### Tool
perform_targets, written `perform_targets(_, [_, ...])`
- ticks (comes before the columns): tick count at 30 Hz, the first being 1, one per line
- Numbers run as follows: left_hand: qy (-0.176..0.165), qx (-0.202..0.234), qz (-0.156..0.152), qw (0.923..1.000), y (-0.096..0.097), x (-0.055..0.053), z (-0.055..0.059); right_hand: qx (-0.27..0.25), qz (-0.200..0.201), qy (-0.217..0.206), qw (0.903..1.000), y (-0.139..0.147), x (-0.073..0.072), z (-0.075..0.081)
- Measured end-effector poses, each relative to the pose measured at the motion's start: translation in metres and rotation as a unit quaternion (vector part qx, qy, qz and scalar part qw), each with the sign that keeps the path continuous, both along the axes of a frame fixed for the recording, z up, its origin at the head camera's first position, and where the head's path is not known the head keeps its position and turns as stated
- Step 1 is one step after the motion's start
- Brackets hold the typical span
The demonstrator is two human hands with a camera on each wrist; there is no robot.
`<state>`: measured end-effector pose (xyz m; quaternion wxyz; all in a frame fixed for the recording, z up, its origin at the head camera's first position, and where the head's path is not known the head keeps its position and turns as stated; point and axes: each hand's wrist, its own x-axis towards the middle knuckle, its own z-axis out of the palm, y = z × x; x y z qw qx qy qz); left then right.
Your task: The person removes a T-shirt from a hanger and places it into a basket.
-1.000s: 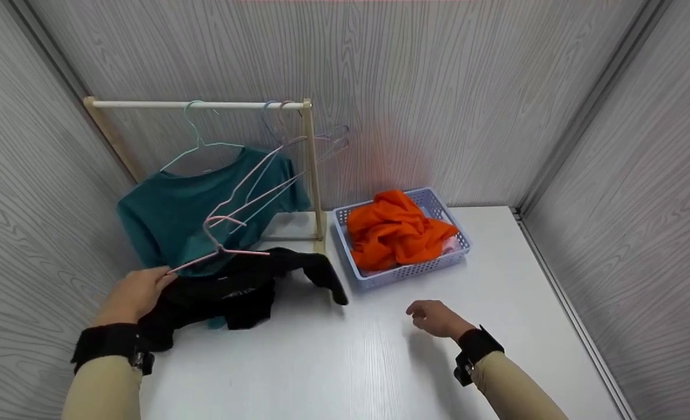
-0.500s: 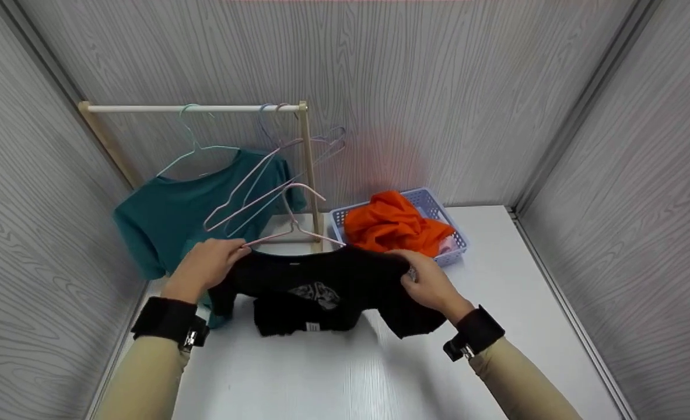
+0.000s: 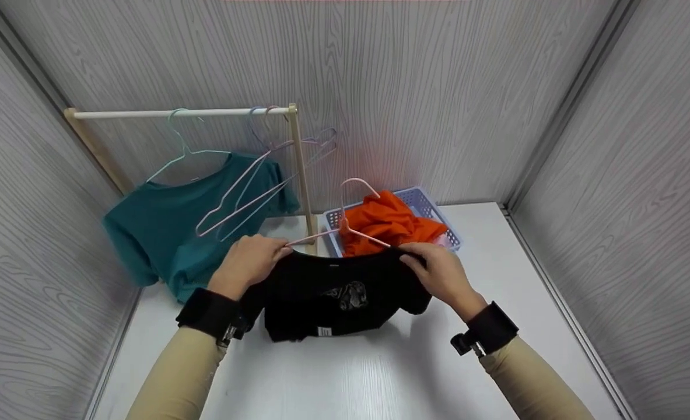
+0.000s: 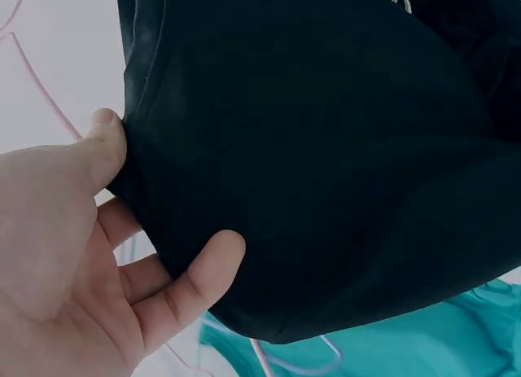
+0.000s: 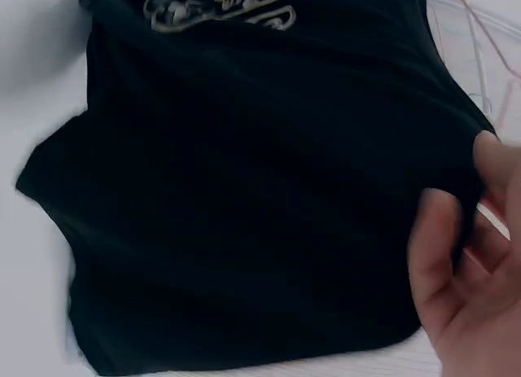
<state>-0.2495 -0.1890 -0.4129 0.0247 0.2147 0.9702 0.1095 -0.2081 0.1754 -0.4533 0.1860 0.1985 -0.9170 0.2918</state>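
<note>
Pinching a shoulder of the black shirt (image 3: 327,286), the left hand (image 3: 248,262) has thumb and fingers closed on the cloth beside the neckline, while the right hand (image 3: 441,271) grips the other shoulder the same way. The shirt hangs spread between them above the near part of the bench (image 3: 345,391), its print facing up; whether the lower edge touches cannot be told. A pink hanger (image 3: 345,224) rises from the neck opening, the ends of its arms hidden. The cloth looks light, soft and limp, likely to fold wherever unsupported, and neither fragile nor slippery; the thin hanger seems stiffer, so the shoulders, where cloth and hanger meet, look the best hold. Just beyond, the perforated lavender basket (image 3: 451,231) contains a crumpled orange garment (image 3: 400,224) and, at its right side, some pale pink cloth (image 3: 441,239). To the left, a rack (image 3: 129,115) carries a teal shirt (image 3: 199,216) on a green hanger (image 3: 186,153), plus bare hangers (image 3: 270,150) near its right post.
</note>
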Motion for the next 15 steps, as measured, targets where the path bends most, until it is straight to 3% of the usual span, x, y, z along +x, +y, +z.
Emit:
perform_targets(4, [-0.041,-0.002,0.000,0.9992,0.013,0.001,0.005,-0.025,-0.047,0.036,0.9980,0.002,-0.002,-0.004])
perform_targets(7, [-0.056,0.011,-0.009,0.9983,0.024,0.001,0.007,-0.041,-0.055,0.051,0.9963,0.003,-0.003,-0.006])
perform_targets(11, [-0.043,0.058,-0.041,0.9965,0.042,0.002,0.009,-0.052,-0.048,0.061,0.9957,0.000,-0.004,-0.007])
perform_targets(15, [-0.018,0.111,-0.086,0.9899,0.057,0.003,0.012,-0.057,-0.040,0.052,0.9962,-0.004,-0.004,-0.007])
